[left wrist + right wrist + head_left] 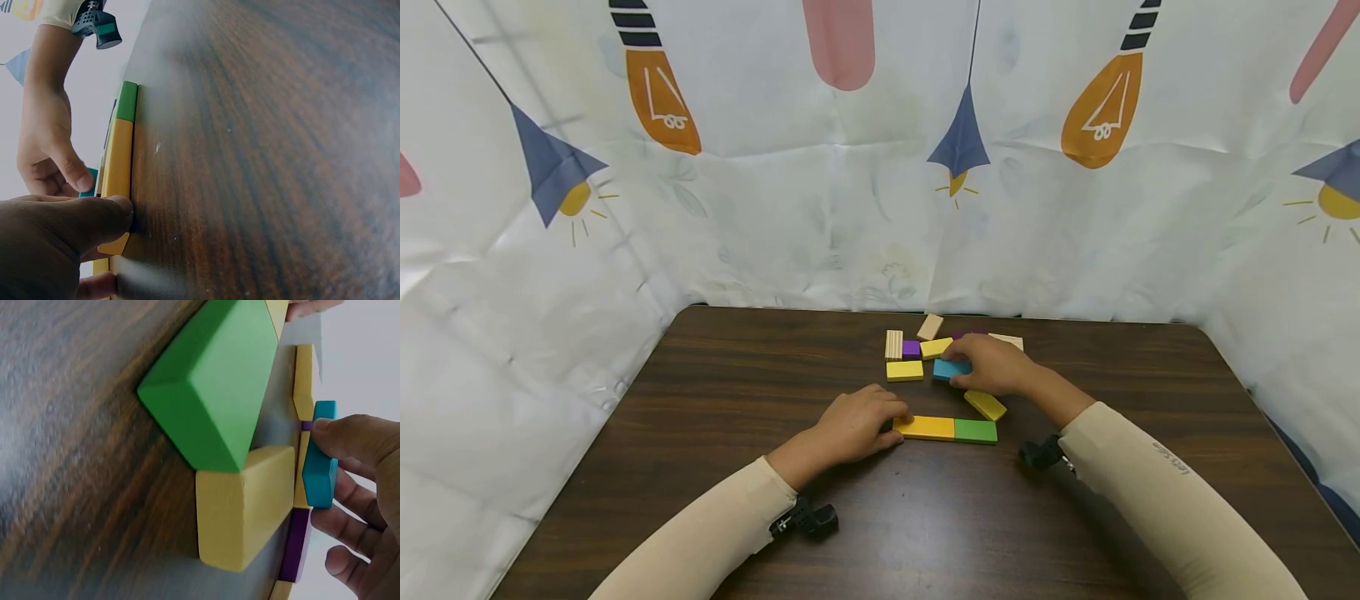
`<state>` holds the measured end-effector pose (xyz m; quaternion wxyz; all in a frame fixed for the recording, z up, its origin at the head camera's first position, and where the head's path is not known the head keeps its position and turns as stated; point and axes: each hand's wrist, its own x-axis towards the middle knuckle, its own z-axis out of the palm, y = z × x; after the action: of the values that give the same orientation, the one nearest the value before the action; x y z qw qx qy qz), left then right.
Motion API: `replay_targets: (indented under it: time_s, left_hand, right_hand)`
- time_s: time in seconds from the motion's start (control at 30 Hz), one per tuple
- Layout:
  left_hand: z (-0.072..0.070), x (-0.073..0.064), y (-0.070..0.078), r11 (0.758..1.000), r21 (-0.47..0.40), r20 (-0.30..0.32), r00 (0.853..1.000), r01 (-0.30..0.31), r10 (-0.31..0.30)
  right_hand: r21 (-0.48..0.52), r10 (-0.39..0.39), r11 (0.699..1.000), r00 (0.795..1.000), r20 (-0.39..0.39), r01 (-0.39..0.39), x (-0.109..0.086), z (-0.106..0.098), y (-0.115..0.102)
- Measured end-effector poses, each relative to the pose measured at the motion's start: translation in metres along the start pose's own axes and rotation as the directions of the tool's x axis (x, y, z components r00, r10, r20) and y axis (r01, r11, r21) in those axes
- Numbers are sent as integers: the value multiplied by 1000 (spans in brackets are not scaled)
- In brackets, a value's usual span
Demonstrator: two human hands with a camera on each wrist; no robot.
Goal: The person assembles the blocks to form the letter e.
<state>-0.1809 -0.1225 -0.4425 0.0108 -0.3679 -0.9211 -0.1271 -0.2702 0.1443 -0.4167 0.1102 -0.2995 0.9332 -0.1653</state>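
Here we are at the bench (700, 383), with both hands busy. Our right hand (1000, 367) has the blue block (950, 369) in a pinch, thumb on one side and fingers on the other, the grip spread no wider than the block itself. Whether the block is off the wood, we can't tell. It sits beyond the front row, just on our side of the loose pieces, to the right of a flat yellow block (904, 371) and apart from it. The left grip is narrow too, thumb and fingers closed about the left end of the orange block (928, 428), whose right end meets the green block (975, 431).

What might spoil this? We'd watch the slanted yellow block (986, 406), close behind the green one's right end; a low sweep of our right hand could knock it into the row. If the pinch is off-centre, the blue block may well swivel. And should our left fingers push or drag, the orange-green joint could open.

Now the lie of it: the blue block's long axis runs side to side, nearly parallel with the orange and green pair, its bare end pointing left and its right end tucked behind our fingers in the head view. The slanted yellow one breaks the pattern, angling from far left to near right.
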Motion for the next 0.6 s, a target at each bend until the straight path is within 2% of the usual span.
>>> replay_targets:
  time_s: [0.6]
  left_hand:
    - [0,-1,0,1000,-8,7,1000,14,-14]
  right_hand:
    - [34,3,999,997,78,-6,9,13,-5]
